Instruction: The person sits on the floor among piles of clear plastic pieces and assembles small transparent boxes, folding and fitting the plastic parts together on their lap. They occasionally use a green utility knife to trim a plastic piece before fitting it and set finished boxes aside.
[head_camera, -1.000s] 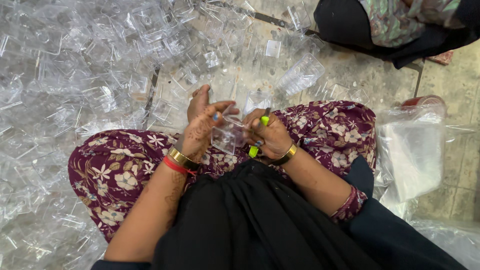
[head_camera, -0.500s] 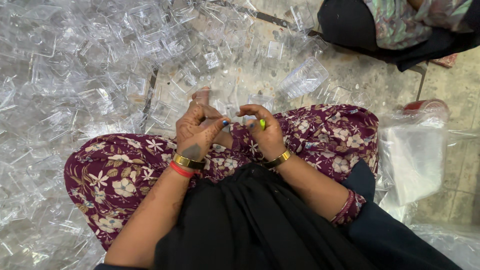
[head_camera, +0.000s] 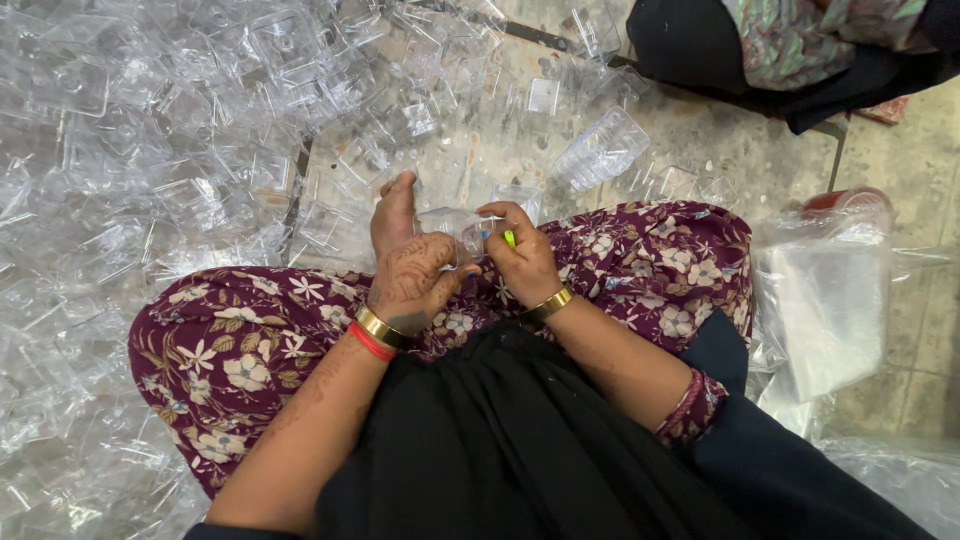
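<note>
Blade (head_camera: 509, 238) mostly hidden in right hand (head_camera: 525, 262)

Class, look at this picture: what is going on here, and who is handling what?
A person sits cross-legged on the floor and holds a small clear plastic piece between both hands over the lap. The left hand grips one side, the right hand pinches the other along with something small and bright green. A heap of clear plastic containers lies around, and another person sits nearby.

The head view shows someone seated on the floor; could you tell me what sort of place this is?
Probably an informal floor workshop for sorting or assembling packaging: heaps of clear plastic containers cover the concrete floor, and a plastic bag lies alongside.
</note>
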